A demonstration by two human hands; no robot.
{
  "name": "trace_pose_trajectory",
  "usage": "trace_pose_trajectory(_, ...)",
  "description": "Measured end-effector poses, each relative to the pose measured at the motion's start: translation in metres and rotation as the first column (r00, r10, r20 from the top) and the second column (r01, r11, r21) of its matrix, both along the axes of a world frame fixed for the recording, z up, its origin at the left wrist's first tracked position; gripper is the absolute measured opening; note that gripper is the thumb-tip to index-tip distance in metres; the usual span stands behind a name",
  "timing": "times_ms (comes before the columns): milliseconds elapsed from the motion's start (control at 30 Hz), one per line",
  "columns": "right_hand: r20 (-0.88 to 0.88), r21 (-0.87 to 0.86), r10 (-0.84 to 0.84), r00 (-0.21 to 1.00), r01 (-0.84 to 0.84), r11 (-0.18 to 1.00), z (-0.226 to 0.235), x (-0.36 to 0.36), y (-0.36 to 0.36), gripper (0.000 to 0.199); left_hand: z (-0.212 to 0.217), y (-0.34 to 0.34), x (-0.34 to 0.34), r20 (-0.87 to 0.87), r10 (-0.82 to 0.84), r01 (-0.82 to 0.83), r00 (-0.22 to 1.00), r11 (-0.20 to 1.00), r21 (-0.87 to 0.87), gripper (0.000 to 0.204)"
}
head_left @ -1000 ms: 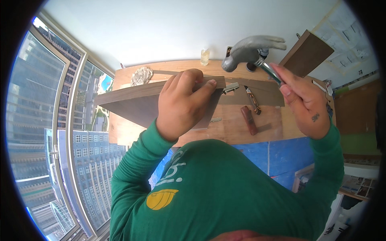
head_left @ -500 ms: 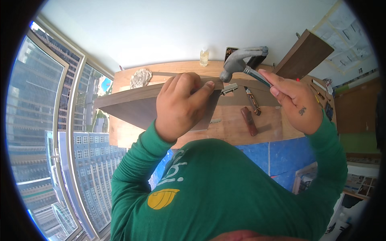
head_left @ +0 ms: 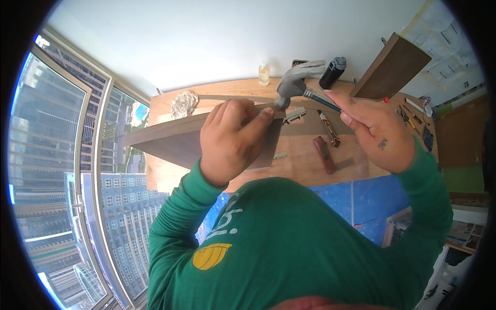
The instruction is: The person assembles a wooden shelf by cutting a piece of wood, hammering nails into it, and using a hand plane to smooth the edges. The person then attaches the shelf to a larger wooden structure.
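While my left hand [head_left: 227, 139] steadies a brown board [head_left: 175, 142], its fingers are clamped over the long upper edge, with the thumb [head_left: 265, 113] pointing toward two o'clock. The board stretches from under that hand toward nine o'clock, tilted above the tabletop [head_left: 297, 173]. My right hand [head_left: 380, 129], out at three o'clock from the left, has its fingers wrapped round a claw hammer [head_left: 293, 87]. The hammer's striking face is down at the board's near-right end, at about one o'clock from my left hand; whether it touches or barely clears the wood, I can't make out, nor whether anything sits beneath it.

My thumb looks like the first thing at risk: it lies just beside the hammer face, so a blow drifting toward eight o'clock could catch it. The edge is narrow too, and an off-square hit might glance away or dent the corner. A slip toward four o'clock could strike the silver hinge [head_left: 295, 114] by the board's end. Since I see only one hand steadying the board, a hard knock could twist it in my grip. Beyond the hinge, at four o'clock, lies a utility knife [head_left: 329, 128], which a dropped hammer could jolt.
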State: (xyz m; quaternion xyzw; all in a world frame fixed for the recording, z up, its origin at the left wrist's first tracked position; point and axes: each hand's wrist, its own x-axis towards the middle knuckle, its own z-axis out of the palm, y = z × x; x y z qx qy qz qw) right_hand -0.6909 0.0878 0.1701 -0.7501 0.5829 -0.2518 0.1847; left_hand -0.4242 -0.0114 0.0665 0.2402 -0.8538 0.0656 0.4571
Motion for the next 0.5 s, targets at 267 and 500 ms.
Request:
trace_pose_trajectory(267, -0.113, -0.101, 0.069, 0.991, -0.080, 0.992, 0.005, -0.001, -0.002, 0.043, 0.004, 0.007, 0.001, -0.005, -0.010, 0.010, 1.000, 1.000, 0.011, 0.023)
trace_pose_trajectory(500, -0.080, -0.086, 0.027, 0.996, -0.034, 0.996, -0.001, 0.002, 0.005, 0.046, 0.003, 0.012, 0.003, -0.007, -0.008, 0.008, 1.000, 1.000, -0.003, 0.022)
